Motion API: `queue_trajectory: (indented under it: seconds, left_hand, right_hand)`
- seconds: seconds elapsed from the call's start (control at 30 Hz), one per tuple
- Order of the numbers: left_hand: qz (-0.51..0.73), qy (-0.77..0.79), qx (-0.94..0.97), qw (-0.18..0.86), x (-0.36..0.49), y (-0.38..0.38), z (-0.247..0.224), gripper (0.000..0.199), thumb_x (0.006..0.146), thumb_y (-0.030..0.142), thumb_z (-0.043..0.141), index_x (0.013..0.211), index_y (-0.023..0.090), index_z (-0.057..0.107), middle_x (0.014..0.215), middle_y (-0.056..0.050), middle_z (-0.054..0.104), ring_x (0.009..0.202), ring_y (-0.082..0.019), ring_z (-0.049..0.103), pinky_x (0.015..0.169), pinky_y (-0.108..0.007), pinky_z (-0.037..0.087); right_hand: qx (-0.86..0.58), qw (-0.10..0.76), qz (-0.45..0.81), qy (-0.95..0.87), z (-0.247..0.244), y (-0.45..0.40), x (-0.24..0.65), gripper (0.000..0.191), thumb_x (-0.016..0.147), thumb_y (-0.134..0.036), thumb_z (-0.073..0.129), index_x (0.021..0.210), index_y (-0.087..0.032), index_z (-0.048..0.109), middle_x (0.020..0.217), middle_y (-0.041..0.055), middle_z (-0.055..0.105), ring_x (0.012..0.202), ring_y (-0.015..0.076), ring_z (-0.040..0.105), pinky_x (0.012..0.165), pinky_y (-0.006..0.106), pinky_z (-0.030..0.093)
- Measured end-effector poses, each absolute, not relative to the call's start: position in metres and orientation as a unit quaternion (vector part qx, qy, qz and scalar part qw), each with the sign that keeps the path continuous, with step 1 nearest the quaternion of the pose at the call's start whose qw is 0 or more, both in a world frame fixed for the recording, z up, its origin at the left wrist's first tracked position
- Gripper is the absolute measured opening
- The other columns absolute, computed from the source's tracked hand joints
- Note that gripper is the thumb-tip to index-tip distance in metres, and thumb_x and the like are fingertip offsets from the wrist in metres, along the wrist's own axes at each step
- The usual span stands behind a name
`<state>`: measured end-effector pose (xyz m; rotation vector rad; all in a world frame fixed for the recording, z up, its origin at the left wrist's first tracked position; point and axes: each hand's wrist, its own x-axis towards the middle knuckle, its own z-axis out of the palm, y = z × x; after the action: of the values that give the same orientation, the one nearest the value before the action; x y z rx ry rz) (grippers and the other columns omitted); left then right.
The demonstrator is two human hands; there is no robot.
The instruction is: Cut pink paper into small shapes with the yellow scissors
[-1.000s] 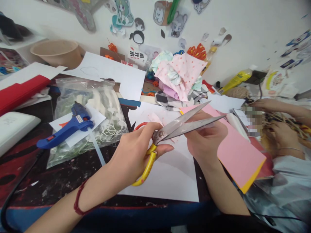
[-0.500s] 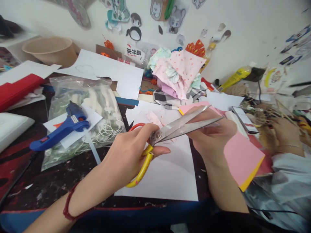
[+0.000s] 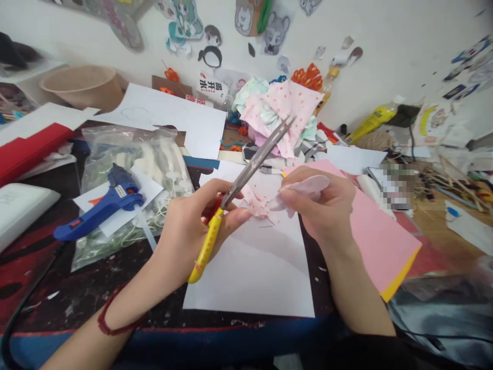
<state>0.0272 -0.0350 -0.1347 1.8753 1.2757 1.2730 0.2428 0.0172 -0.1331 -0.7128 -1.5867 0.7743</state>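
Note:
My left hand (image 3: 196, 226) holds scissors (image 3: 254, 162) by their yellow and red handles, the blades nearly together and pointing up and to the right. Between the thumb and fingers of my right hand (image 3: 327, 205) is a small pale pink fabric piece (image 3: 308, 187). Below and between both hands lies a white paper sheet (image 3: 254, 277) with pink dotted scraps (image 3: 258, 200) on it. Pink paper with a yellow edge (image 3: 381, 236) lies partly under my right forearm.
A blue glue gun (image 3: 111, 200) rests on a clear plastic bag (image 3: 92, 252) at left. Behind are a fabric pile (image 3: 285, 103), a tan bowl (image 3: 84, 85) and a yellow bottle (image 3: 373, 121). A red box (image 3: 31, 154) sits far left.
The scissors have closed and swung to point more upward. My right hand has turned, bringing the pale fabric into view. Another person's hand at the right has left the view.

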Motion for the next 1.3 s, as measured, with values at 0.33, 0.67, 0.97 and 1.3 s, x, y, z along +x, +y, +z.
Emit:
queue_trajectory:
  seconds: [0.33, 0.67, 0.97, 1.3]
  left_hand:
    - [0.561, 0.433, 0.584, 0.396, 0.051, -0.036, -0.129, 0.036, 0.075, 0.023, 0.089, 0.101, 0.020, 0.064, 0.076, 0.003, 0.073, 0.061, -0.011, 0.066, 0.057, -0.023, 0.053]
    - [0.575, 0.446, 0.557, 0.401, 0.053, -0.036, -0.130, 0.031, 0.076, 0.021, 0.084, 0.098, 0.022, 0.062, 0.069, 0.004, 0.069, 0.052, -0.009, 0.051, 0.049, -0.024, 0.042]
    - [0.522, 0.433, 0.652, 0.339, 0.043, -0.036, -0.143, 0.030, 0.093, 0.044, 0.070, 0.108, 0.022, 0.056, 0.075, 0.001, 0.071, 0.058, -0.012, 0.064, 0.056, -0.025, 0.050]
    - [0.463, 0.447, 0.732, 0.224, 0.040, -0.038, -0.140, 0.047, 0.088, 0.056, 0.073, 0.108, 0.021, 0.050, 0.098, -0.008, 0.074, 0.088, -0.023, 0.073, 0.069, -0.032, 0.053]
  right_hand:
    - [-0.313, 0.515, 0.500, -0.622, -0.141, 0.005, 0.227, 0.005, 0.080, -0.019, 0.082, 0.077, -0.021, 0.079, 0.068, -0.0009, 0.070, 0.057, 0.0097, 0.059, 0.046, 0.022, 0.045]
    - [-0.338, 0.503, 0.537, -0.588, -0.147, 0.001, 0.222, 0.012, 0.080, -0.028, 0.085, 0.074, -0.019, 0.077, 0.066, 0.0003, 0.068, 0.058, 0.0117, 0.061, 0.048, 0.024, 0.049]
    - [-0.346, 0.592, 0.455, -0.569, -0.139, -0.001, 0.223, 0.014, 0.077, -0.029, 0.087, 0.074, -0.019, 0.078, 0.071, 0.0002, 0.070, 0.054, 0.0101, 0.061, 0.043, 0.023, 0.052]
    - [-0.309, 0.606, 0.433, -0.591, -0.135, -0.003, 0.225, 0.015, 0.081, -0.033, 0.084, 0.075, -0.022, 0.075, 0.068, -0.0024, 0.069, 0.048, 0.0079, 0.059, 0.039, 0.021, 0.046]
